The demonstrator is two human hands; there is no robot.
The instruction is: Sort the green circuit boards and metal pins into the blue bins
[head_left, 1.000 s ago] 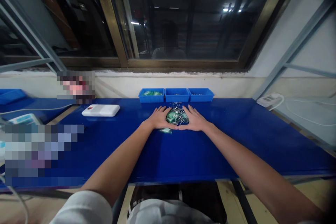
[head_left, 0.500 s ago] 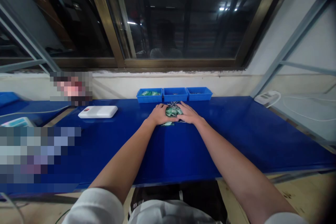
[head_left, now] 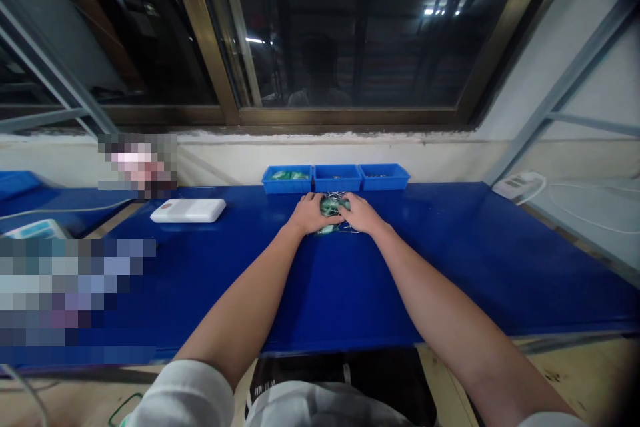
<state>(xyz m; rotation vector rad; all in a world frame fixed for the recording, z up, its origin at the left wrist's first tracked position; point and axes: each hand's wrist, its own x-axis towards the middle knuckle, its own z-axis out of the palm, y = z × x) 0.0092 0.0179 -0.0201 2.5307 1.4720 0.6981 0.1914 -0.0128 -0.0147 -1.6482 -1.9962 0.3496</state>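
Observation:
Between my two hands lies a heap of green-and-clear plastic packets (head_left: 329, 205) mixed with thin silvery metal pieces (head_left: 337, 195) that look like screws or nails. My left hand (head_left: 306, 215) curves around the heap's left side, its thumb reaching across the near face. From the other side my right hand (head_left: 364, 215) presses in with fingers bent over the edge. The thumbs come close together in front. Part of the heap is hidden under the palms and fingers.
Three blue bins stand against the wall just behind: the left bin (head_left: 287, 187) holds green packets, the middle bin (head_left: 337, 187) and right bin (head_left: 384, 184) small metal pieces. A white power bank (head_left: 188, 211) lies left on the blue table (head_left: 350, 300); a white power strip (head_left: 517, 185) sits right.
Both hands stay around the heap and have drawn slightly closer together, with the left thumb further across the packets. The whole view has shifted a little.

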